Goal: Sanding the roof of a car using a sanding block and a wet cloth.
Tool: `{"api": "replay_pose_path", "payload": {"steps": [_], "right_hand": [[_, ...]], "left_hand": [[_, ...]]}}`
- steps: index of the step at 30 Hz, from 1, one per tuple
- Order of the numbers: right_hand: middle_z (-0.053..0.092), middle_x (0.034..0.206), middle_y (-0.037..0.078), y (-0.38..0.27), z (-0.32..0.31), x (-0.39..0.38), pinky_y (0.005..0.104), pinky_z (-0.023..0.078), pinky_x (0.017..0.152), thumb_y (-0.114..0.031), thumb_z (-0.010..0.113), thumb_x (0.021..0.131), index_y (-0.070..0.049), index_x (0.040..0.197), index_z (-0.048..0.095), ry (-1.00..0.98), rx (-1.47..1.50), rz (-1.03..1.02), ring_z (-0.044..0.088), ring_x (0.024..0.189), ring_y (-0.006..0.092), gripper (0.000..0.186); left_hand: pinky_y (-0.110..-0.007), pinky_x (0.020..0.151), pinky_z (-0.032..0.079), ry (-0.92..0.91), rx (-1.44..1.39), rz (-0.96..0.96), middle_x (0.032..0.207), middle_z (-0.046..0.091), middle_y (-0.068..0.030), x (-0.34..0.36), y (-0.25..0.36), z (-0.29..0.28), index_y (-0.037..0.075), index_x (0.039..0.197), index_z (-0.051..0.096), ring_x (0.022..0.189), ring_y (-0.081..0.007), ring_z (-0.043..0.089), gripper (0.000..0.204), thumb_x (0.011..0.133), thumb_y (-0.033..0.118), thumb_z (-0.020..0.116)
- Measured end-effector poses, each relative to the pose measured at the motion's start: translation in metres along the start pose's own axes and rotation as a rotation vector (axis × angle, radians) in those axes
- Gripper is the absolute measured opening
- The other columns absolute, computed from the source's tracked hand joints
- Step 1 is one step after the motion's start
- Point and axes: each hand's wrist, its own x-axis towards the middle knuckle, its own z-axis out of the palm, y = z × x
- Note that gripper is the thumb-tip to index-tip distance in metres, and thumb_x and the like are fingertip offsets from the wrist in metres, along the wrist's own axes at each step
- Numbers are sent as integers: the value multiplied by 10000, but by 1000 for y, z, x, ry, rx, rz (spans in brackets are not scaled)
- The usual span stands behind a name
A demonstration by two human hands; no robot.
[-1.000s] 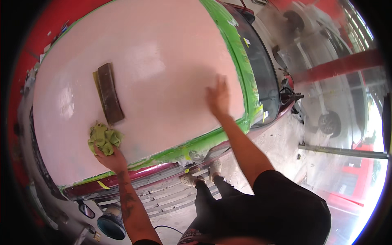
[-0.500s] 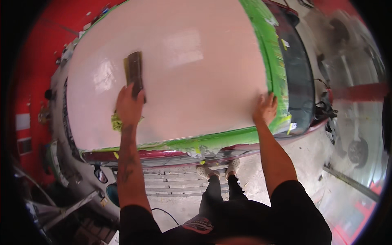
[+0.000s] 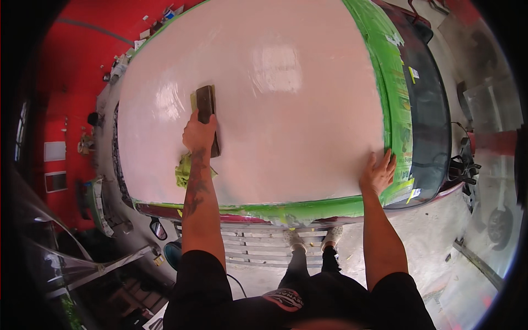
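Note:
A long dark sanding block point(image 3: 207, 103) lies on the pale pink, smooth car roof point(image 3: 308, 126), pointing away from me. My left hand point(image 3: 199, 133) is closed around the block's middle, and the block's near end sticks out below the fingers. A yellowish strip shows along its left side. Partly behind my left forearm rests a crumpled yellow-green cloth point(image 3: 182, 171). My right hand point(image 3: 378, 172) lies open on the roof's right near corner, fingers spread beside the green masking film point(image 3: 393, 110).
Green masking borders the roof's near and right edges. Dark window glass point(image 3: 432, 115) lies beyond it. Below me are a slatted platform point(image 3: 247, 245) and my shoes. A side mirror point(image 3: 158, 229) juts out at the near left. Clear plastic sheeting point(image 3: 498, 181) hangs at the right.
My view has shifted, so the roof appears further right and lower. The block has come slightly nearer, and my left hand sits further up it. My right hand stays at the corner.

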Motion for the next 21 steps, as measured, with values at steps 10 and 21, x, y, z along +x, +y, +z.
{"api": "replay_pose_path", "payload": {"steps": [10, 21], "right_hand": [[332, 1561, 135, 0, 0, -3, 513, 256, 1130, -601, 445, 963, -185, 1524, 349, 14, -23, -8, 313, 1434, 327, 705], [332, 1562, 141, -7, -3, -5, 518, 252, 1130, -610, 446, 957, -184, 1523, 350, 7, 5, -11, 305, 1437, 334, 715]], "left_hand": [[-472, 820, 561, -3, 14, -65, 1024, 724, -136, 3, 3, 4, 195, 1242, 677, 940, -359, 701, 555, 771, 487, 709], [-490, 846, 530, 9, -168, 47, 1075, 665, -186, -10, 4, 8, 70, 1153, 652, 982, -419, 635, 426, 833, 347, 694]]}}
